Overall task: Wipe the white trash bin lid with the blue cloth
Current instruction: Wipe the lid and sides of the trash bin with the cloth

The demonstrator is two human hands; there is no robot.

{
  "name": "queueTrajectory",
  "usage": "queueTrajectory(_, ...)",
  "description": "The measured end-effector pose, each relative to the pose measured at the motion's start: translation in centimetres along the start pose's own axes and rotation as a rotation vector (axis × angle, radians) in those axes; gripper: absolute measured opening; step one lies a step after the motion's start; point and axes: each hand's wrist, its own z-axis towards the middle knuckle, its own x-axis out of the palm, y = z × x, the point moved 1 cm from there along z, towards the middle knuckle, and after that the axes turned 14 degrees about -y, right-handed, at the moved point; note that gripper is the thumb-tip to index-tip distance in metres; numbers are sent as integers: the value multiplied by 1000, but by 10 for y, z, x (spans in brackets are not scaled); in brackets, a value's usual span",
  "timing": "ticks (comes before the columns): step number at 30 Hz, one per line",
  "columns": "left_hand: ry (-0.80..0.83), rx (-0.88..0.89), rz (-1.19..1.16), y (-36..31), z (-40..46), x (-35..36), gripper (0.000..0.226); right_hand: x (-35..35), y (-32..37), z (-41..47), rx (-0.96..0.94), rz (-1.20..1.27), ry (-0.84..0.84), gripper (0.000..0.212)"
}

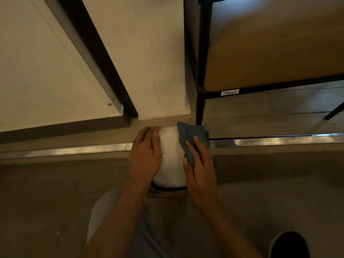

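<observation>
Fingers of right hand (200, 164) pressing blue cloth (193, 138) onto white lid (170, 155), left hand (146, 155) flat, fingers extended, steadying lid

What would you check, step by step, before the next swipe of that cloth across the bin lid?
1. Blue cloth under the right hand: ok, the fingers press it down.
2. Cloth touching the white trash bin lid: ok, it lies on the lid's right side.
3. Left hand steadying the lid: ok, it rests flat on the left side.
4. Bare lid left to wipe: ok, the middle strip between the hands is uncovered.
5. Lid already clean: cannot tell, the light is dim and the surface glares.
6. Room to move near the black chair leg: ok, though the cloth's far edge is close to it.
</observation>
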Motion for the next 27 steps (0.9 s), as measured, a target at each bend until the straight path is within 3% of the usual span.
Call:
queueTrajectory(4, -2, 23, 22, 1, 0, -1, 36, 5, 8, 42, 35, -34, 73, 48)
queueTrajectory(10, -10, 37, 53, -1, 1, 1, 38, 24, 28, 128, 45, -265, 487, 33)
queueTrajectory(13, -9, 33, 69, 0, 1, 0, 40, 42, 43, 138, -70, -436, 626, 35)
queueTrajectory(16, -2, 18, 66, -1, 0, -1, 43, 48, 50, 131, -189, -497, 587, 39)
queueTrajectory(23, -28, 20, 103, -3, 1, -1, 41, 35, 22, 151, 34, -536, 641, 41)
queueTrajectory(27, -13, 19, 109, -4, 0, 1, 42, 45, 31, 141, -133, -414, 609, 39)
